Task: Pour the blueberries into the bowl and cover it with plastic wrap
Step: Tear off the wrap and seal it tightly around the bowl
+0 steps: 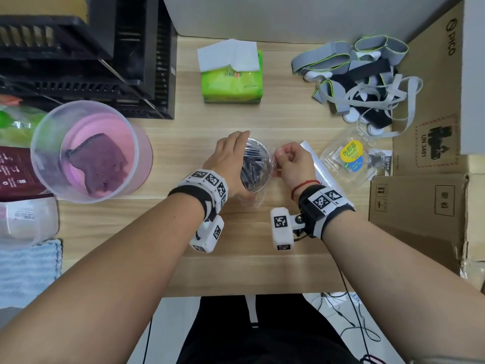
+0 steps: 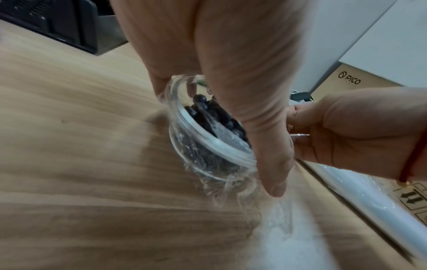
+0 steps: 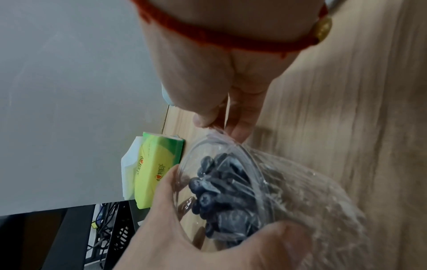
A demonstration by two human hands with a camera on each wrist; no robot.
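A clear glass bowl (image 1: 258, 169) of blueberries (image 1: 249, 170) stands at the middle of the wooden table, with plastic wrap (image 1: 258, 151) stretched over its top. My left hand (image 1: 237, 164) grips the bowl from the left, fingers on the far rim and thumb (image 2: 272, 164) down the near side. My right hand (image 1: 278, 160) pinches the wrap at the bowl's right rim. In the right wrist view its fingertips (image 3: 208, 122) hold the film just off the bowl's rim (image 3: 203, 144), above the blueberries (image 3: 221, 191). Loose wrap (image 2: 265, 210) trails onto the table beside the bowl (image 2: 198, 151).
The plastic wrap roll (image 1: 328, 177) lies right of the bowl, under my right wrist. An empty clear blueberry box (image 1: 350, 156) sits beyond it. A translucent tub (image 1: 86, 151), black crates (image 1: 86, 61), a tissue pack (image 1: 231, 77), straps (image 1: 362, 80) and cardboard boxes (image 1: 420, 206) ring the table.
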